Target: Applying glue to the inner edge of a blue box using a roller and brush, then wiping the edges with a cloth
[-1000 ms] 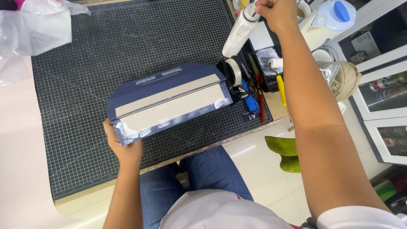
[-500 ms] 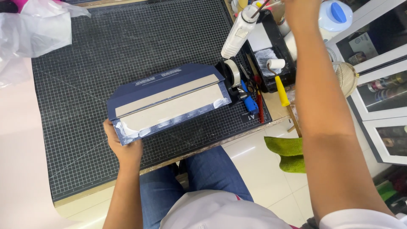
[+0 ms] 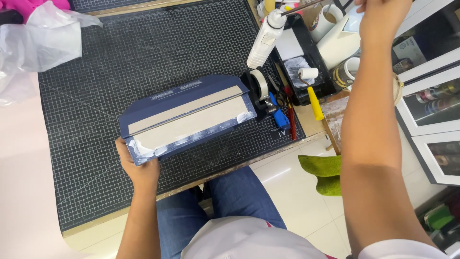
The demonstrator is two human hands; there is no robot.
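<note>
My left hand (image 3: 136,168) grips the near-left corner of a long navy blue cover (image 3: 191,93) lying on the black gridded cutting mat (image 3: 120,52). A grey board (image 3: 191,122) lies inside the cover, and white glue smears show along its lower edge and at both ends. My right hand (image 3: 383,19) is raised at the top right, above the clutter. Its fingers are closed on a thin stick (image 3: 306,7) that reaches toward the top of a white glue bottle (image 3: 263,41). The bottle stands just behind the cover's right end.
A tape dispenser (image 3: 258,88) touches the cover's right end, with a blue knife (image 3: 278,115) beside it. A black tray (image 3: 322,79) holds a yellow-handled roller (image 3: 314,98). White cups, a glass-door cabinet (image 3: 431,105), a plastic bag (image 3: 38,43) and a green cloth (image 3: 326,172) surround the mat.
My right hand has let go of the glue bottle's top and moved right and farther away. The bottle stays standing. My left hand and the cover have not moved.
</note>
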